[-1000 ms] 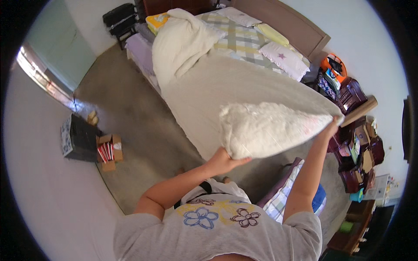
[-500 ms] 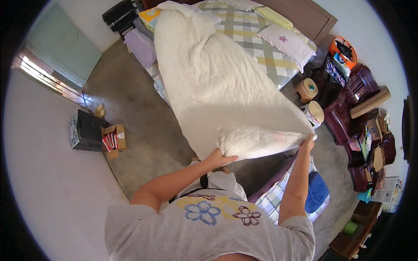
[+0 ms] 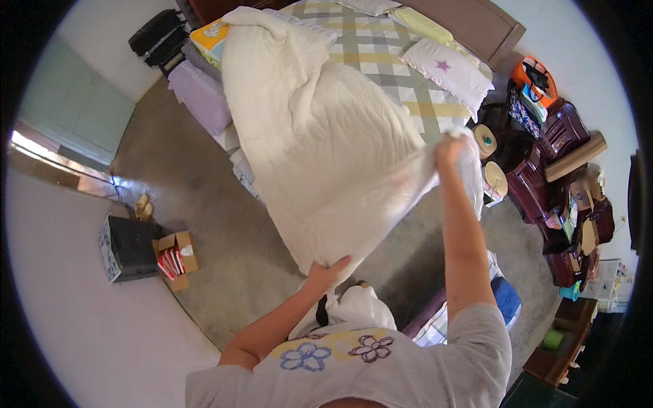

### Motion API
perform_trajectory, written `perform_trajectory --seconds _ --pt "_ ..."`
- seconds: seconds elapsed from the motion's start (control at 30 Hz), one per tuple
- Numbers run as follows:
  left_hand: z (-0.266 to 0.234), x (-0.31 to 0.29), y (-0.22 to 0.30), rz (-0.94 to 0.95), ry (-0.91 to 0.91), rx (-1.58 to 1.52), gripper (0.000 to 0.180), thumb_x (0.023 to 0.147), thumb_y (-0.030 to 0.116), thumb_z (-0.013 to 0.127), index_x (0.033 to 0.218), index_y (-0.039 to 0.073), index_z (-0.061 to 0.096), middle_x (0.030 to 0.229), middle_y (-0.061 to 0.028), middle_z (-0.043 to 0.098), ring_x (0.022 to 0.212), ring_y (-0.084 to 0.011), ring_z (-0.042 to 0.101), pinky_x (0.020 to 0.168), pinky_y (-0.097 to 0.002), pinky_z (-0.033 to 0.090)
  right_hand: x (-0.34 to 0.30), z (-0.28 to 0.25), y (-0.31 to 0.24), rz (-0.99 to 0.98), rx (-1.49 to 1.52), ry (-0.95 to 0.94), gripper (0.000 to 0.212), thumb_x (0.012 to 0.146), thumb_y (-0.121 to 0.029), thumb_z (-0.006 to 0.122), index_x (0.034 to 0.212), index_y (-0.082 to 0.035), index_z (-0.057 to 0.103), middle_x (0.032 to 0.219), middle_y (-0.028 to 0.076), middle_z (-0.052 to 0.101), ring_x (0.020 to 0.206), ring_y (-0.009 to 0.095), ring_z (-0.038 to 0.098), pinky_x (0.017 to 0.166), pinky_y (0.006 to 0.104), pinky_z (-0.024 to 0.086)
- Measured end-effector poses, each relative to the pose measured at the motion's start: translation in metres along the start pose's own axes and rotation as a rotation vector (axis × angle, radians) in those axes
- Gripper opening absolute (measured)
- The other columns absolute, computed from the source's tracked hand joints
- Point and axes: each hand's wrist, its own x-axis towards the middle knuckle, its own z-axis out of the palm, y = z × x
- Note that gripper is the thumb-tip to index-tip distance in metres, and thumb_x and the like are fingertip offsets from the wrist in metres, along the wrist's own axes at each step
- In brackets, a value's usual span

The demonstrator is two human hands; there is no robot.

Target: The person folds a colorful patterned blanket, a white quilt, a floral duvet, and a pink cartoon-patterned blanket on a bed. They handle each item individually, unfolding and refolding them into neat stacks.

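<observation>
A large cream-white quilt (image 3: 340, 129) spreads from the bed (image 3: 371, 44) toward me, its near end lifted off the floor. My left hand (image 3: 327, 275) is closed on the near left part of its edge, close to my legs. Farther off to the right, my right hand (image 3: 449, 153) grips the quilt's right side, raised and slightly blurred, with a loose flap hanging beyond it. Between the two hands the edge runs in a taut slant. Checked bedding and several pillows, one with a purple star (image 3: 445, 70), show past the quilt.
Left of me, a black box (image 3: 132, 248) and a carton of books (image 3: 175, 258) stand by the wall. At right are round stools (image 3: 495, 178), dark red wooden seats (image 3: 530, 180) and an orange basket (image 3: 535, 78). Folded checked bedding (image 3: 435, 326) lies by my right side.
My right hand has swung up and away from me, carrying its part of the quilt toward the bed. My left hand has come slightly nearer and lower, still gripping the edge. The fold between them has opened out.
</observation>
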Motion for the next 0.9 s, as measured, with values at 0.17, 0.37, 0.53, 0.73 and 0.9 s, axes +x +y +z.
perform_trajectory --seconds 0.17,0.37,0.53,0.73,0.9 --pt "-0.075 0.101 0.02 0.215 0.285 -0.026 0.063 0.072 0.021 0.074 0.122 -0.006 0.044 0.121 -0.0151 0.051 0.107 -0.0218 0.051 0.089 -0.0314 0.041 0.001 0.132 -0.073 0.124 0.155 -0.437 0.091 0.08 -0.068 0.037 0.142 -0.007 0.009 0.146 0.023 0.001 0.134 0.038 0.008 0.105 0.0547 0.014" --pt "-0.205 0.242 -0.046 -0.087 0.413 0.32 0.069 0.074 0.027 0.072 0.125 -0.005 0.04 0.122 -0.0171 0.05 0.109 -0.0249 0.05 0.089 -0.0321 0.041 -0.109 0.153 0.005 0.159 0.146 -0.726 0.092 0.08 -0.044 0.061 0.139 0.004 0.009 0.141 0.029 0.014 0.132 0.038 0.016 0.108 0.0414 0.017" --pt "-0.209 0.261 -0.124 -0.12 0.423 0.255 0.071 0.07 0.024 0.075 0.125 -0.005 0.04 0.122 -0.0168 0.049 0.109 -0.0247 0.049 0.091 -0.0332 0.041 -0.113 0.101 0.123 0.362 -0.115 -0.697 0.085 0.077 -0.041 0.064 0.137 0.002 0.021 0.136 0.027 0.03 0.127 0.036 0.031 0.103 0.0413 0.027" --pt "-0.19 0.247 -0.166 -0.1 0.357 0.073 0.076 0.07 0.022 0.077 0.129 -0.003 0.035 0.126 -0.016 0.046 0.114 -0.0238 0.046 0.094 -0.0335 0.039 -0.065 0.097 0.238 0.646 -0.199 -0.682 0.071 0.085 -0.045 0.051 0.136 -0.001 0.027 0.136 0.02 0.034 0.122 0.036 0.037 0.094 0.0437 0.038" --pt "-0.148 0.233 -0.171 -0.344 0.512 0.094 0.074 0.072 0.023 0.075 0.129 -0.003 0.035 0.126 -0.0157 0.047 0.113 -0.0236 0.047 0.093 -0.0325 0.04 -0.039 0.155 0.27 1.108 0.222 -0.422 0.063 0.085 -0.049 0.051 0.118 0.005 0.043 0.109 0.014 0.05 0.09 0.023 0.05 0.069 0.0383 0.044"
